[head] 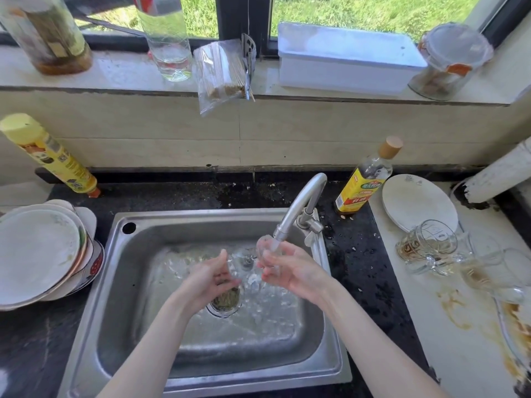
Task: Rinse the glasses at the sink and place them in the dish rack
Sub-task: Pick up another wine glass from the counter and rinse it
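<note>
Water runs from the faucet (301,208) into the steel sink (201,377). My right hand (290,271) grips a small clear glass (265,248) right under the spout, and the water blurs the glass's outline. My left hand (212,278) hovers over the drain (227,300), just left of the glass, with its fingers loosely bent and its thumb up; I see nothing gripped in it. More used glasses lie on the white counter to the right: a handled glass mug (428,245) and tipped clear glasses (488,271). No dish rack is in view.
A stack of dirty plates (37,254) sits left of the sink and a white plate (416,202) sits at the right. An oil bottle (362,182) stands behind the faucet, a yellow bottle (51,156) at back left. Brown stains (457,308) mark the right counter.
</note>
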`<move>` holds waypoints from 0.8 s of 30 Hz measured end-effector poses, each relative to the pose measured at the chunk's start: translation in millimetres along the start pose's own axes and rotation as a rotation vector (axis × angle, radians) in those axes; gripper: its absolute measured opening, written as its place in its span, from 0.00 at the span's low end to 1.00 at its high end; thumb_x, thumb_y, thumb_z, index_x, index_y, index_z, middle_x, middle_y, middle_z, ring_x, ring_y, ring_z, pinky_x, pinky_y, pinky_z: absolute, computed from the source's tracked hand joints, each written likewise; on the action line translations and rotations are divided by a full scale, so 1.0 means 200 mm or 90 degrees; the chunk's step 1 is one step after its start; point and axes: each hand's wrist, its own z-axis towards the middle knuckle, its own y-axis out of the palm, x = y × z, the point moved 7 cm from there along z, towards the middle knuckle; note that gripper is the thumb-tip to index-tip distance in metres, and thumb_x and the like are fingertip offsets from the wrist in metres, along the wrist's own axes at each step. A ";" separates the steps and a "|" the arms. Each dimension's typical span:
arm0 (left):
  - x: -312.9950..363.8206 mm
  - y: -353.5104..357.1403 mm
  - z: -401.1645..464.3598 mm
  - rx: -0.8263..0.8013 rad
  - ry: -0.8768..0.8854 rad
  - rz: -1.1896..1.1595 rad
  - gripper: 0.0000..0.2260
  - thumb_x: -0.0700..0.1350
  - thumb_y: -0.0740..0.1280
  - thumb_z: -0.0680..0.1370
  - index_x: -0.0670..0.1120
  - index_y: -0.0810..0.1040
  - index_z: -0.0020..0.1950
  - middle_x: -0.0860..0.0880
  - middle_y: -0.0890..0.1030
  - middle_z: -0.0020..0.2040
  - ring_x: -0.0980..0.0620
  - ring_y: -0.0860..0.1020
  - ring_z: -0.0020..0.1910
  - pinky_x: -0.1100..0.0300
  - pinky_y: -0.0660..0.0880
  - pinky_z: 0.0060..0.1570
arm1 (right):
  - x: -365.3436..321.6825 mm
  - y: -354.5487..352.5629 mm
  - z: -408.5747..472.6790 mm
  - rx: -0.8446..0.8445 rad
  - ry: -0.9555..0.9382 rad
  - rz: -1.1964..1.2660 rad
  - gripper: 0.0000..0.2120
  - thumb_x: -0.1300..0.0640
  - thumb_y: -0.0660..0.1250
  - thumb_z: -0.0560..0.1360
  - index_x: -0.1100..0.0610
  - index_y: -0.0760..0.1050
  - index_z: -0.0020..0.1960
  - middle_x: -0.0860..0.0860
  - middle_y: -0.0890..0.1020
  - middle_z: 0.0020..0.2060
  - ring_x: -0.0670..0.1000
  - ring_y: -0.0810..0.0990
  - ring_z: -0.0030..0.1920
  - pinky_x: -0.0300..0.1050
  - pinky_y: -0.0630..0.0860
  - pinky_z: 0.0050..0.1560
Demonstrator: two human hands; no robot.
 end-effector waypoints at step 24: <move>0.24 0.24 -0.18 0.022 0.438 0.303 0.25 0.40 0.73 0.70 0.59 0.65 0.58 0.58 0.67 0.61 0.61 0.73 0.58 0.64 0.74 0.57 | 0.22 -0.16 0.07 0.183 0.076 0.093 0.05 0.69 0.61 0.77 0.70 0.74 0.50 0.64 0.78 0.47 0.62 0.79 0.48 0.46 0.82 0.41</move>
